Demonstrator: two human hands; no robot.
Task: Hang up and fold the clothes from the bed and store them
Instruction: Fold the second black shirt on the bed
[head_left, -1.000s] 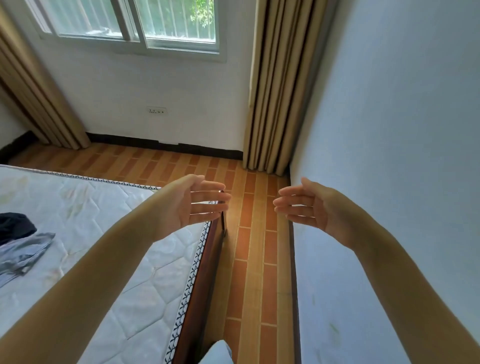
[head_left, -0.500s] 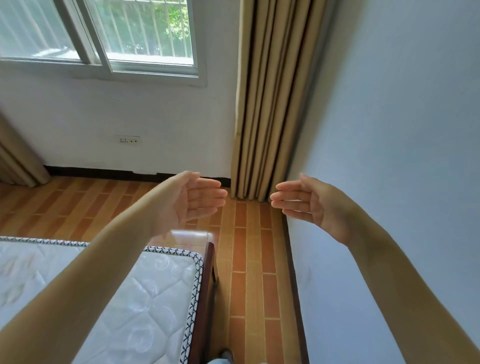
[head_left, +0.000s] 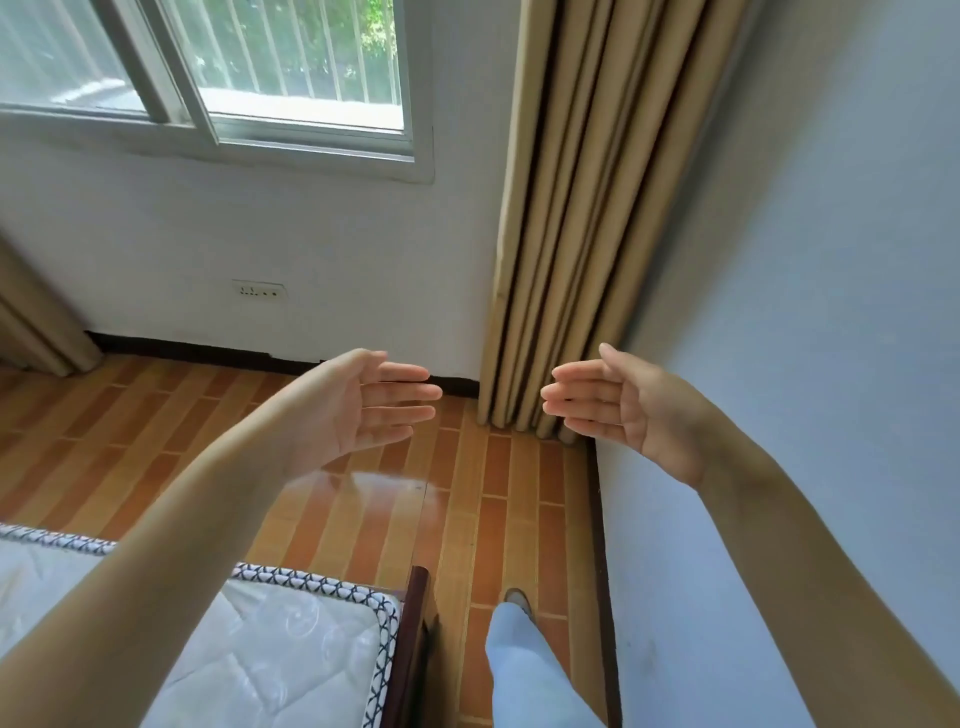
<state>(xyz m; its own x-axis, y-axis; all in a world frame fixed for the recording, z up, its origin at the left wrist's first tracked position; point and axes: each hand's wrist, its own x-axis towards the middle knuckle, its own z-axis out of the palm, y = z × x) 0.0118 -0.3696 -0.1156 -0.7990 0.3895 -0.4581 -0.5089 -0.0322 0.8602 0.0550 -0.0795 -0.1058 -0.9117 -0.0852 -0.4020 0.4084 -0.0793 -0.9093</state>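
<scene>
My left hand (head_left: 363, 405) is stretched out in front of me with straight fingers and the palm turned inward, holding nothing. My right hand (head_left: 618, 405) mirrors it a short way to the right, fingers straight, also holding nothing. The two palms face each other above the floor. Only a corner of the bed's white quilted mattress (head_left: 291, 639) shows at the lower left, inside a dark wooden frame (head_left: 415, 623). No clothes are in view.
A narrow strip of brown tiled floor (head_left: 493, 519) runs between the bed and the pale blue wall (head_left: 805, 312) on the right. Beige curtains (head_left: 566, 208) hang in the corner, a window (head_left: 234, 67) is ahead, and my light-trousered leg (head_left: 524, 670) is stepping forward.
The view has swung up and to the right, away from the bed; the dark and grey clothes have left the frame. Both hands kept their outstretched pose. My leg has come into view.
</scene>
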